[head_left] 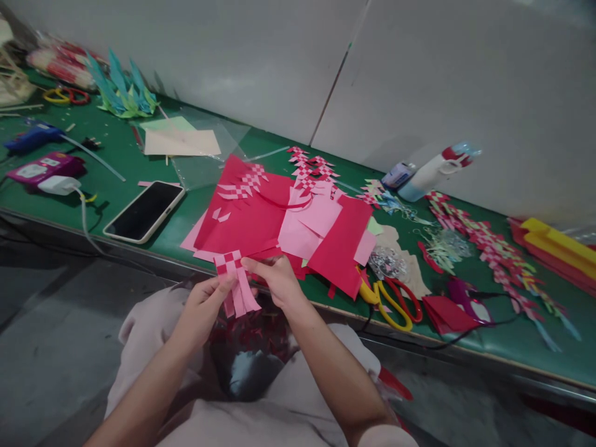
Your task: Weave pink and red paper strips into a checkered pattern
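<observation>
Just in front of the table edge, a small woven paper piece point(234, 282) is held between both hands. Its top is a red and pink checker pattern, and loose pink strips hang from the bottom. My left hand point(205, 304) pinches its left side with thumb and fingers. At the upper right of the piece, the thumb of my right hand point(278, 279) presses on the checkered part, its other fingers behind. Beyond the hands lie red paper sheets point(251, 217), with a finished-looking woven strip point(246, 184) on top and pink paper pieces point(321, 214) beside it.
A phone point(145, 212) lies left of the paper. Yellow and red scissors point(395, 304) sit at the right front. Woven paper garlands point(484, 239) stretch along the right. A white bottle point(431, 174) leans near the wall, and a blue glue gun point(35, 135) rests far left.
</observation>
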Demonstrator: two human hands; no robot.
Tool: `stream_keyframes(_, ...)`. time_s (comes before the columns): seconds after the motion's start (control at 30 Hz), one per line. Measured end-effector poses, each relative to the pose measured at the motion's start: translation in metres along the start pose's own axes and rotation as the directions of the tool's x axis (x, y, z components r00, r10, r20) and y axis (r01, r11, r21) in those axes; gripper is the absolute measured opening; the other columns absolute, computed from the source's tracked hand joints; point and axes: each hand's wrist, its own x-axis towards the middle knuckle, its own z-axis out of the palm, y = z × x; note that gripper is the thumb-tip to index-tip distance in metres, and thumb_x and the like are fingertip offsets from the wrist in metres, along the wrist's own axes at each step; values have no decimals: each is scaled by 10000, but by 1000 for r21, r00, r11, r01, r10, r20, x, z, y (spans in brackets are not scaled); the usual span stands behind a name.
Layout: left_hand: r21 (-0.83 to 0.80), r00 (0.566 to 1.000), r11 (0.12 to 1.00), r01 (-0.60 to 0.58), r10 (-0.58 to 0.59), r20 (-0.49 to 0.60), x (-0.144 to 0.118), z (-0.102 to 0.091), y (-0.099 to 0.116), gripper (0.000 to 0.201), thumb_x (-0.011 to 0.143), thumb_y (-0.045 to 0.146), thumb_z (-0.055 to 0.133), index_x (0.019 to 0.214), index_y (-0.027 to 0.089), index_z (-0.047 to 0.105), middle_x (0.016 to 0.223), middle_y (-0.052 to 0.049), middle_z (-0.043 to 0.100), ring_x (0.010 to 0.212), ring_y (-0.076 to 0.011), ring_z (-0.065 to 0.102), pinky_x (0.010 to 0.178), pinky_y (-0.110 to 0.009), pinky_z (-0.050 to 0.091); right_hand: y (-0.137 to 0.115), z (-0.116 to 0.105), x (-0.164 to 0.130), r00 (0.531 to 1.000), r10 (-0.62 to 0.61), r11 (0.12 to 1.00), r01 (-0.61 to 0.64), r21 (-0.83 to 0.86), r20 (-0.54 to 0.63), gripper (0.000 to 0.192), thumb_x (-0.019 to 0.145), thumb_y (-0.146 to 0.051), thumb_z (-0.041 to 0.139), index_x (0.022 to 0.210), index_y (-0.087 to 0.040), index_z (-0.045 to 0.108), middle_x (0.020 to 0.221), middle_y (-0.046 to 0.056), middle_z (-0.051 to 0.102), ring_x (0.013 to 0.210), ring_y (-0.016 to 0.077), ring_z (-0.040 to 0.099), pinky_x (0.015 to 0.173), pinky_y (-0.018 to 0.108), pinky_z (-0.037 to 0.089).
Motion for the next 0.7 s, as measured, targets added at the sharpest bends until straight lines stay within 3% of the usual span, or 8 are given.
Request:
stream_keyframes(0.13,24,999,1000,2,-3,45,2,-3,-6,454,667,552,729,841,133,746,593,-62,700,542,-185,639,494,-254,484,1,-1,0,1000,-3,1000,3,-6,-15,229,557,-299,831,658,-161,679,618,-23,670,528,104,549,523,236,452)
stream_keyframes(0.3,1,995,1000,20,-20,94,2,-3,-7,433,688,525,731,865,129,744,741,-100,748,608,-196,675,558,-271,529,4,-2,0,999,-36,999,36,-25,0,217,579,-296,825,688,-163,691,625,-23,668,534,99,552,556,237,476)
stream_keyframes(0.5,-34,991,996,78,-74,112,1,3,-3,460,648,501,773,913,127,737,788,-118,757,709,-251,717,649,-336,577,3,0,-4,999,36,997,-34,-65,30,288,616,-381,795,596,-163,608,472,-35,560,375,90,443,361,229,379)
stream_keyframes(0.7,-63,992,994,85,-79,96,-1,10,0,434,647,477,782,890,120,739,790,-128,757,749,-262,722,667,-339,586,1,1,-4,999,21,998,-19,-56,36,295,615,-372,798,583,-163,591,459,-40,537,376,80,438,369,222,390)
